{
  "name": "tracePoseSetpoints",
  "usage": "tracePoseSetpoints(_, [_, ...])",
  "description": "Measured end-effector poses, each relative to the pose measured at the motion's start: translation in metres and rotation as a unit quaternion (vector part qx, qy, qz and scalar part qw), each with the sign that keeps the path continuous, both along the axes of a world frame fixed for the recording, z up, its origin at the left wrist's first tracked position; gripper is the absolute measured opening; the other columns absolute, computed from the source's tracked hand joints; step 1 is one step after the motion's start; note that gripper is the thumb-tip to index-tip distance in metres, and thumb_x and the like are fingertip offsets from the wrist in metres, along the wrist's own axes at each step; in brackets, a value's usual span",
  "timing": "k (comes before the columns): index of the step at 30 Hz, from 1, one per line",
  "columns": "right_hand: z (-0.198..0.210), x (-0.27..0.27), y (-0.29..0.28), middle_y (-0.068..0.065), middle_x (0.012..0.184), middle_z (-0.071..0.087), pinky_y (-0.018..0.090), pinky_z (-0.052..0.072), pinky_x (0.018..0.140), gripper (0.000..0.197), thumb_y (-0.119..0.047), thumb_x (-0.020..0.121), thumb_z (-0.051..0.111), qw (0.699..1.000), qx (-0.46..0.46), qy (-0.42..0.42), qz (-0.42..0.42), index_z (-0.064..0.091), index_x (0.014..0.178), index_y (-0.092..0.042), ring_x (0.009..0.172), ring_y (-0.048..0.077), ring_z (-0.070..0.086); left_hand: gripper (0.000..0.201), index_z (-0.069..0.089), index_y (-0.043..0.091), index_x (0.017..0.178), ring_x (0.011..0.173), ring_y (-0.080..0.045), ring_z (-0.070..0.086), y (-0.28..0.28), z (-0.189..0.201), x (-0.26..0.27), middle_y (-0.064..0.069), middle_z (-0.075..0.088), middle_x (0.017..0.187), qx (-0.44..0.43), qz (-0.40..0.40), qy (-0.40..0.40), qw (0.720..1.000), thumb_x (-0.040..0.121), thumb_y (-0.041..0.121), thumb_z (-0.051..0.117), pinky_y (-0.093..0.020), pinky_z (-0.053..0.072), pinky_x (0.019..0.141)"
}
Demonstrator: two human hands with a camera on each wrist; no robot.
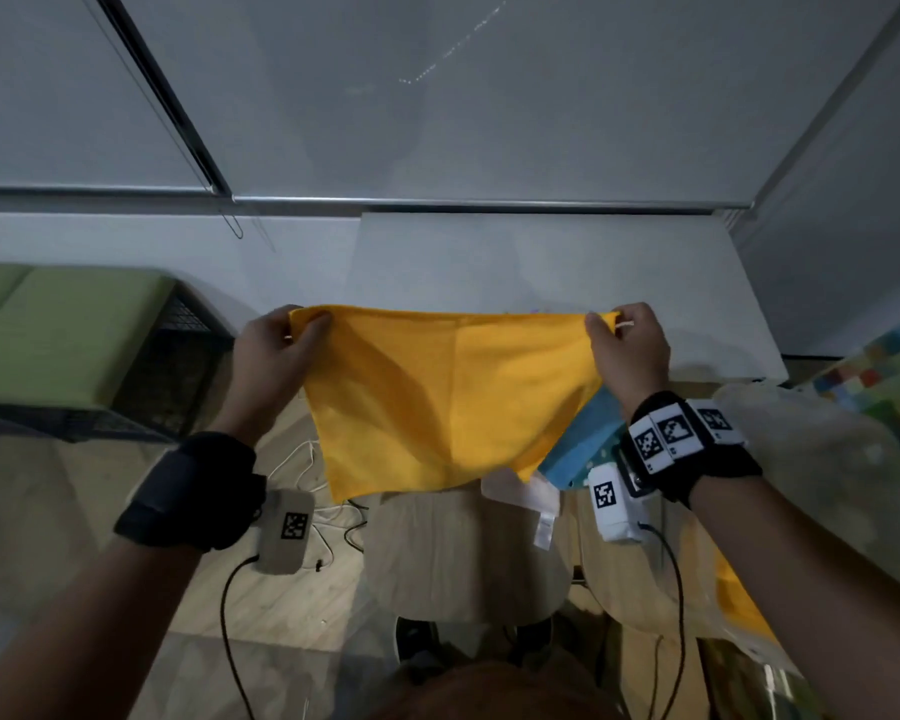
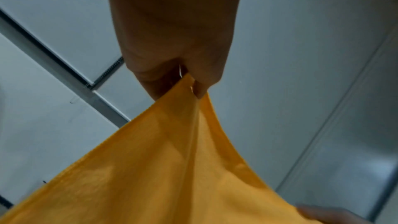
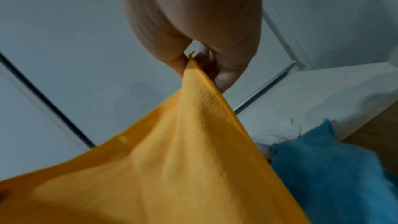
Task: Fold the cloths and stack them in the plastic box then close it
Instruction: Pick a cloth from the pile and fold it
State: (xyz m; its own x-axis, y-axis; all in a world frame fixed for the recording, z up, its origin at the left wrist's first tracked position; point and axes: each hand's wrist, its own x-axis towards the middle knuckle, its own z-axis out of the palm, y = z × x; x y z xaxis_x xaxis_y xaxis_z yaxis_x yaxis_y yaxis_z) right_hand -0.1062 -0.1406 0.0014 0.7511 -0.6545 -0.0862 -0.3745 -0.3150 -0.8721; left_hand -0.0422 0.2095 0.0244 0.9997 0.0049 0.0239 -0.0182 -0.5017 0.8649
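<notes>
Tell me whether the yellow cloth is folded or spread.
Spread. The yellow cloth hangs open in the air as one sheet, its top corners pinched by the left hand and right hand.

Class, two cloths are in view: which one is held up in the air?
The yellow cloth: both hands pinch its top corners and spread it, while the blue cloth lies behind, unheld.

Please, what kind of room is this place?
Probably an indoor office or lab room: pale roller blinds cover the windows, a white table stands before them, and a green cushioned bench sits at the left on a wood-pattern floor.
</notes>
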Motion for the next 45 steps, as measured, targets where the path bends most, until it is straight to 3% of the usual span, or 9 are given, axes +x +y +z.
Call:
tracePoseSetpoints(7, [0.010,0.002,0.081,-0.003,0.086,0.074,0.050,0.057,0.079,0.024,-0.042,0.068,0.072,0.982,0.128,-0.026,0.137,0.063,0.085,-0.028,0.086,0.019,0.071,0.022,0.071,0.020,0.088,0.072,-0.008,0.064,-0.073,0.014,-0.020,0.004,0.070,0.080,0.012,-0.075,-0.005,0.997,0.089,0.042,0.065,-0.029,0.051,0.063])
tracePoseSetpoints(14, [0.038,-0.007,0.121,0.004,0.082,0.068,0.029,0.052,0.069,0.012,-0.025,0.089,0.068,0.973,0.109,-0.140,0.150,0.061,0.091,-0.015,0.077,0.014,0.065,0.044,0.069,0.004,0.079,0.054,-0.017,0.048,-0.104,0.031,-0.030,-0.018,0.060,0.064,0.033,-0.111,-0.068,0.991,0.097,0.041,0.053,-0.032,0.039,0.051])
tracePoseSetpoints(20, [0.041,-0.003,0.118,-0.003,0.080,0.072,0.044,0.060,0.073,0.018,-0.038,0.085,0.072,0.968,0.119,-0.165,0.146,0.067,0.092,-0.022,0.079,0.014,0.070,0.048,0.072,0.010,0.091,0.075,-0.030,0.065,-0.096,0.027,-0.026,-0.014,0.069,0.076,0.048,-0.145,-0.064,0.986,0.098,0.048,0.043,-0.049,0.053,0.066])
tracePoseSetpoints(25, [0.052,-0.001,0.120,-0.007,0.089,0.074,0.039,0.058,0.083,0.013,-0.026,0.093,0.065,0.956,0.111,-0.188,0.196,0.074,0.097,-0.017,0.088,0.007,0.069,0.063,0.071,0.011,0.102,0.092,-0.022,0.069,-0.099,0.029,-0.029,-0.009,0.073,0.094,-0.067,-0.167,0.029,0.983,0.099,0.059,0.031,-0.049,0.056,0.084])
tracePoseSetpoints(29, [0.057,0.005,0.109,-0.006,0.103,0.066,0.037,0.052,0.093,0.028,-0.018,0.091,0.052,0.938,0.140,-0.162,0.273,0.077,0.103,-0.022,0.102,0.010,0.062,0.044,0.071,0.014,0.105,0.093,-0.037,0.066,-0.092,0.032,-0.027,-0.020,0.070,0.095,-0.091,-0.185,0.004,0.978,0.094,0.053,0.054,-0.060,0.051,0.083])
tracePoseSetpoints(33, [0.050,0.012,0.093,-0.005,0.111,0.049,0.039,0.054,0.081,0.032,-0.013,0.078,0.058,0.953,0.003,-0.163,0.254,0.061,0.104,-0.031,0.100,0.016,0.052,0.022,0.071,0.015,0.106,0.093,-0.023,0.065,-0.082,0.040,-0.022,-0.003,0.071,0.098,-0.050,-0.205,-0.018,0.977,0.098,0.030,0.056,-0.048,0.054,0.084])
tracePoseSetpoints(36, [0.034,0.023,0.079,-0.010,0.130,0.033,0.038,0.049,0.094,0.064,-0.003,0.073,0.068,0.938,-0.110,-0.060,0.323,0.048,0.116,-0.047,0.121,0.019,0.040,0.019,0.067,0.015,0.097,0.087,-0.031,0.057,-0.076,0.049,-0.019,-0.012,0.064,0.089,-0.045,-0.240,-0.012,0.970,0.096,0.030,0.055,-0.043,0.046,0.074])
tracePoseSetpoints(41, [0.019,0.028,0.074,-0.011,0.132,0.041,0.043,0.050,0.099,0.057,-0.017,0.071,0.081,0.910,-0.057,0.028,0.410,0.051,0.106,-0.050,0.119,0.014,0.048,0.018,0.064,0.026,0.092,0.090,-0.021,0.059,-0.069,0.057,-0.016,0.005,0.065,0.089,-0.021,-0.244,0.008,0.970,0.091,0.033,0.048,-0.042,0.047,0.080])
tracePoseSetpoints(45, [0.024,0.022,0.078,-0.008,0.129,0.046,0.035,0.055,0.090,0.072,-0.009,0.073,0.082,0.891,0.052,0.006,0.451,0.039,0.122,-0.039,0.118,0.013,0.049,0.022,0.059,0.018,0.085,0.088,-0.025,0.056,-0.063,0.057,-0.019,-0.003,0.061,0.085,-0.020,-0.255,0.025,0.966,0.090,0.030,0.042,-0.041,0.044,0.077])
